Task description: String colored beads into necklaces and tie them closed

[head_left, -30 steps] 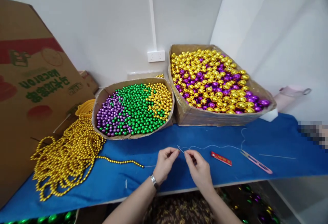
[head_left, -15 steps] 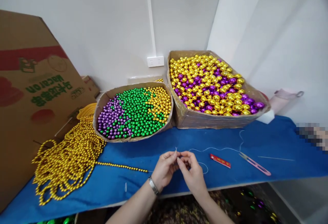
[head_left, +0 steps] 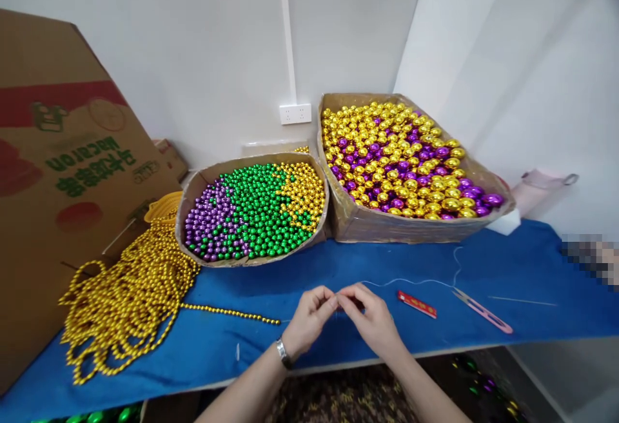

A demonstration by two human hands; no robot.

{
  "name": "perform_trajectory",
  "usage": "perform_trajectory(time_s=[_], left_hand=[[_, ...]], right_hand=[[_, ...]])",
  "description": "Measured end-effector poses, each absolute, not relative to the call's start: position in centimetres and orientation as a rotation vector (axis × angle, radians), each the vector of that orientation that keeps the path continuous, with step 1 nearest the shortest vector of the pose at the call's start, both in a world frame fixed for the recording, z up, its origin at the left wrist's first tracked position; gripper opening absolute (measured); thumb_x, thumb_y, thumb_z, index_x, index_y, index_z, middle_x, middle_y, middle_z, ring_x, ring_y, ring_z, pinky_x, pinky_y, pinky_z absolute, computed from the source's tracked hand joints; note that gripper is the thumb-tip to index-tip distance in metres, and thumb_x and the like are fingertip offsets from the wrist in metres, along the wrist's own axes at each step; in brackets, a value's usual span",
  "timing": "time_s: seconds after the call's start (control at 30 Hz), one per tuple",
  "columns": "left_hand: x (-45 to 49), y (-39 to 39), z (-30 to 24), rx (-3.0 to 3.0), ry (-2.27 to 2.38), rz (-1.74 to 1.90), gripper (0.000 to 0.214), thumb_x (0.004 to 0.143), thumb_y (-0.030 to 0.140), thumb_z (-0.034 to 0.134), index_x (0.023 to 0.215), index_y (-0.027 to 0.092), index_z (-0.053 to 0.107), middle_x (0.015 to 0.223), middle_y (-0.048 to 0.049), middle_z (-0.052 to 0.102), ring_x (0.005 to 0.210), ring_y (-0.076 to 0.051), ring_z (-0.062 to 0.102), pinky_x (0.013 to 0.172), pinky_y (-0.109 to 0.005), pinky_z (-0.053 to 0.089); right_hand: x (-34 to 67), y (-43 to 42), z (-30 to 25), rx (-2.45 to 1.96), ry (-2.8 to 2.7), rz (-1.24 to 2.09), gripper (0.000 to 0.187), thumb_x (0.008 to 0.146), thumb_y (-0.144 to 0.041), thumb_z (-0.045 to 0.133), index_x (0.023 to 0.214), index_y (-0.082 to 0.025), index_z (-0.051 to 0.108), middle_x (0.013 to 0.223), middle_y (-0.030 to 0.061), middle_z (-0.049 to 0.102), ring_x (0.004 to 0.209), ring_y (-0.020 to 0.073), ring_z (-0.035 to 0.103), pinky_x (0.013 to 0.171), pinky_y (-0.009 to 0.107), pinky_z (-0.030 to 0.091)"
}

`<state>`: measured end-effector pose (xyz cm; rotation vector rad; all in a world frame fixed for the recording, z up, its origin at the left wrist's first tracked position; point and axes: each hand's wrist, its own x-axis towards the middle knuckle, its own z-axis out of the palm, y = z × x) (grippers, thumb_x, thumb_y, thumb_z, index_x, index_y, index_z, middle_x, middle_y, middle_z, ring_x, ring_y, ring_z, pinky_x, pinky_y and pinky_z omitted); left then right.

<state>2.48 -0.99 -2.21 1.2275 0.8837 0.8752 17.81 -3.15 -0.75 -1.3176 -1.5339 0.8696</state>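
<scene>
My left hand (head_left: pixel 309 321), with a metal band at the wrist, pinches at the edge of the blue cloth. Against its fingertips my right hand (head_left: pixel 371 321) is pinched too. A thin white thread (head_left: pixel 411 280) runs from behind my right hand across the cloth, and a short piece shows between my left hand and the end of a gold bead strand (head_left: pixel 227 311). The bit of thread between the fingertips is mostly hidden. To the right lie a small red packet (head_left: pixel 416 305), pink thread snips (head_left: pixel 486 312) and a long thin needle (head_left: pixel 522 300).
Behind my hands stand a carton of small purple, green and gold beads (head_left: pixel 261 216) and a larger carton of gold and purple beads (head_left: pixel 401 165). Heaped gold bead strands (head_left: pixel 126 307) lie left, beside a tall cardboard box (head_left: pixel 53 236). A blurred patch (head_left: pixel 592 258) is at far right.
Both hands have closed together at the fingertips, and the thread tip that stuck up above them no longer shows. The thread loop beside my right hand is now hidden.
</scene>
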Motion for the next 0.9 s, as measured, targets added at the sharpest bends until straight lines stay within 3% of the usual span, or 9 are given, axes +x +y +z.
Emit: perform_trajectory(time_s=[0.1, 0.23, 0.33, 0.43, 0.57, 0.77, 0.9], left_hand=[[2.3, -1.2, -1.8, 1.177, 0.896, 0.787, 0.035, 0.081, 0.049, 0.054, 0.077, 0.014, 0.054, 0.059, 0.0017, 0.053, 0.051, -0.009, 0.046, 0.051, -0.021, 0.036], [1.4, -0.9, -1.3, 1.324, 1.062, 0.871, 0.031, 0.081, 0.044, 0.057, 0.075, 0.014, 0.056, 0.059, 0.0039, 0.045, 0.052, -0.008, 0.038, 0.049, -0.019, 0.031], [0.9, -0.5, -1.3, 1.418, 1.143, 0.946, 0.028, 0.081, 0.04, 0.057, 0.074, 0.014, 0.056, 0.061, 0.0028, 0.048, 0.055, -0.008, 0.038, 0.051, -0.02, 0.03], [1.0, -0.4, -1.6, 1.451, 1.146, 0.941, 0.026, 0.08, 0.038, 0.058, 0.074, 0.013, 0.059, 0.061, 0.002, 0.05, 0.055, -0.009, 0.038, 0.052, -0.021, 0.03], [1.3, -0.6, -1.7, 1.371, 1.066, 0.903, 0.027, 0.078, 0.039, 0.061, 0.075, 0.012, 0.063, 0.062, 0.0011, 0.051, 0.056, -0.008, 0.037, 0.052, -0.021, 0.029], [1.2, -0.9, -1.9, 1.017, 0.912, 0.79, 0.034, 0.069, 0.045, 0.07, 0.072, 0.011, 0.063, 0.058, 0.0028, 0.047, 0.048, -0.004, 0.031, 0.044, -0.019, 0.02], [1.2, -1.0, -2.3, 0.979, 0.927, 0.788, 0.038, 0.067, 0.048, 0.071, 0.067, 0.011, 0.062, 0.053, 0.0038, 0.045, 0.046, -0.004, 0.029, 0.044, -0.019, 0.019]], right_hand=[[17.8, -2.9, -0.8, -1.336, -1.482, 0.857, 0.023, 0.084, -0.04, 0.055, 0.071, -0.022, 0.061, 0.072, 0.0016, 0.06, 0.069, 0.0158, 0.057, 0.066, 0.025, 0.045], [18.3, -2.7, -1.1, -1.34, -1.346, 0.899, 0.025, 0.093, -0.041, 0.039, 0.082, -0.022, 0.05, 0.069, 0.0002, 0.061, 0.053, 0.0121, 0.056, 0.051, 0.023, 0.045], [18.5, -2.9, -1.1, -1.292, -1.324, 0.926, 0.027, 0.097, -0.039, 0.027, 0.09, -0.022, 0.046, 0.086, 0.0058, 0.067, 0.066, 0.0146, 0.064, 0.053, 0.024, 0.049], [18.2, -3.4, -1.2, -1.249, -1.472, 0.862, 0.022, 0.096, -0.035, 0.034, 0.092, -0.022, 0.051, 0.108, 0.0106, 0.064, 0.089, 0.018, 0.064, 0.068, 0.028, 0.052], [17.8, -3.8, -1.7, -1.15, -1.947, 0.529, 0.016, 0.092, -0.024, 0.044, 0.086, -0.022, 0.058, 0.114, 0.0082, 0.062, 0.104, 0.0207, 0.057, 0.088, 0.037, 0.045], [17.7, -3.7, -1.4, -1.102, -2.133, 0.452, 0.017, 0.088, -0.019, 0.047, 0.096, -0.024, 0.062, 0.11, 0.0079, 0.061, 0.101, 0.0216, 0.055, 0.084, 0.037, 0.047], [17.8, -4.0, -1.0, -1.119, -2.122, 0.483, 0.016, 0.089, -0.021, 0.046, 0.085, -0.024, 0.061, 0.102, 0.0064, 0.055, 0.087, 0.0169, 0.057, 0.074, 0.029, 0.05]])
